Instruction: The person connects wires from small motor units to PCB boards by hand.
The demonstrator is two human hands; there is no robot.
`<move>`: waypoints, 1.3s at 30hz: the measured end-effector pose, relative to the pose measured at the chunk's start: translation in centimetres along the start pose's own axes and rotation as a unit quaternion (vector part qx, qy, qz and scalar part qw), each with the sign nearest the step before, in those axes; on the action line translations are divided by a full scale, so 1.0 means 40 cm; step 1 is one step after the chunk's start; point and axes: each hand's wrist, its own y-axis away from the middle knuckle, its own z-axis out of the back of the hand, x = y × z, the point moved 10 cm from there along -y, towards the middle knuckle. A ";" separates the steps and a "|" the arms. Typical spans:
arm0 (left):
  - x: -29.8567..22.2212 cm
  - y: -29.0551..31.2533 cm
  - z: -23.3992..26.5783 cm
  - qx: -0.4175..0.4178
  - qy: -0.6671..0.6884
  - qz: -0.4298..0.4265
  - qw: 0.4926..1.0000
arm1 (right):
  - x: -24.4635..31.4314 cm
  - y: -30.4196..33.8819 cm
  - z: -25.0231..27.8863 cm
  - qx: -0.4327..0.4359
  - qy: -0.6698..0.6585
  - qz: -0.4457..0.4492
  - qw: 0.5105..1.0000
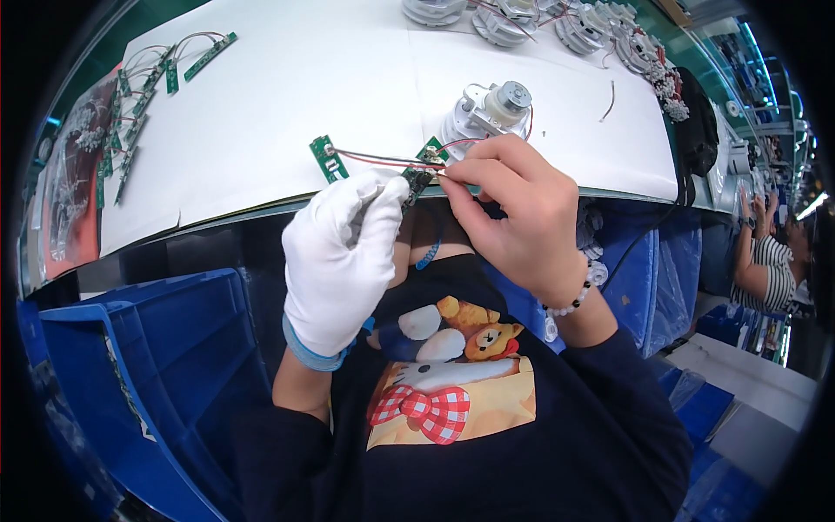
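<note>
My left hand [341,252], in a white glove, pinches a green circuit board [417,179] over the front edge of the table. Bare, with a beaded bracelet at the wrist, my right hand [522,209] has thumb and forefinger pressed together at the board's right side, on a thin wire end. Red and black wires run left from this board to a smaller green board [327,160] beside my glove. Just behind my right fingers stands a white plastic housing [470,117] with a silver motor [513,97] on top; a red wire leads from it toward the board.
Several wired green boards [143,100] lie at the table's left, near bagged parts [78,139]. More motor housings [504,22] line the far side. A loose wire [608,102] lies at right. Blue bins [165,339] stand below the table. Another person [765,270] sits far right.
</note>
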 end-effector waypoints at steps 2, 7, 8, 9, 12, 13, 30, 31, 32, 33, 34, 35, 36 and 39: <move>0.001 0.000 -0.004 -0.018 0.003 -0.015 1.000 | 0.002 0.012 0.014 -0.051 0.000 -0.013 0.999; 0.015 -0.002 -0.007 -0.055 0.040 0.021 0.997 | -0.025 0.126 0.018 -0.166 -0.161 -0.067 0.971; 0.024 -0.002 -0.010 -0.048 0.057 0.034 0.997 | -0.099 0.145 -0.059 -0.111 -0.347 -0.240 0.900; 0.021 -0.001 -0.013 -0.044 0.058 0.034 0.997 | -0.126 0.184 -0.156 -0.050 -0.510 -0.394 0.763; 0.024 0.001 -0.031 -0.017 0.075 0.054 0.996 | -0.158 0.178 -0.187 -0.068 -0.624 -0.396 0.671; 0.023 0.002 -0.033 -0.018 0.068 0.051 0.996 | -0.162 0.169 -0.186 -0.073 -0.656 -0.382 0.646; -0.032 0.007 -0.031 -0.009 -0.021 -0.069 0.997 | -0.176 0.160 -0.182 -0.142 -0.676 -0.349 0.634; -0.035 0.009 -0.034 -0.005 -0.027 -0.081 0.996 | -0.173 0.162 -0.184 -0.138 -0.686 -0.348 0.624; -0.034 0.009 -0.037 -0.004 -0.022 -0.087 0.996 | -0.174 0.162 -0.182 -0.140 -0.687 -0.345 0.624; -0.035 0.007 -0.039 -0.004 -0.016 -0.094 0.995 | -0.179 0.167 -0.185 -0.132 -0.665 -0.365 0.639; -0.039 0.007 -0.040 -0.003 -0.018 -0.097 0.995 | -0.183 0.173 -0.187 -0.123 -0.642 -0.385 0.652; -0.023 0.004 -0.042 0.000 -0.013 -0.060 0.998 | -0.181 0.168 -0.181 -0.125 -0.643 -0.382 0.652; -0.006 -0.001 -0.044 0.004 -0.009 -0.023 1.000 | -0.172 0.165 -0.188 -0.106 -0.661 -0.393 0.630; 0.012 -0.030 -0.035 -0.009 -0.038 -0.015 0.999 | -0.160 0.182 -0.195 -0.009 -0.617 -0.430 0.659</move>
